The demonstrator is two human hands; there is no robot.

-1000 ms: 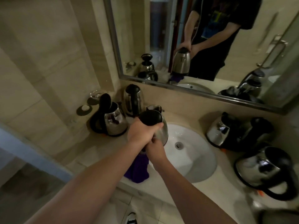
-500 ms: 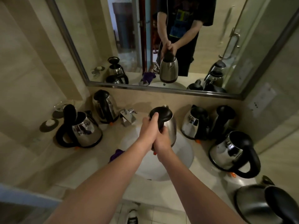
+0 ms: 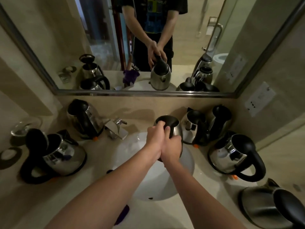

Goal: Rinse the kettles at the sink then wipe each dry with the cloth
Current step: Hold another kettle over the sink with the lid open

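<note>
I hold a steel kettle with a black lid (image 3: 175, 128) over the right part of the white sink (image 3: 132, 149). My left hand (image 3: 155, 139) grips its black top and handle. My right hand (image 3: 171, 148) is wrapped around the handle just below. The purple cloth (image 3: 123, 213) lies on the counter's front edge, mostly hidden under my left forearm. No water runs from the chrome tap (image 3: 117, 129).
Two kettles stand left of the sink, an open one (image 3: 59, 154) and one at the back (image 3: 85, 118). Several more (image 3: 234, 156) crowd the right counter, one (image 3: 270, 207) at the near right. A glass (image 3: 21, 129) and coasters sit far left. The mirror (image 3: 115, 47) hangs above.
The kettle has shifted right and slightly lower over the sink. My view has swung right and down, so the cloth slid under my left arm.
</note>
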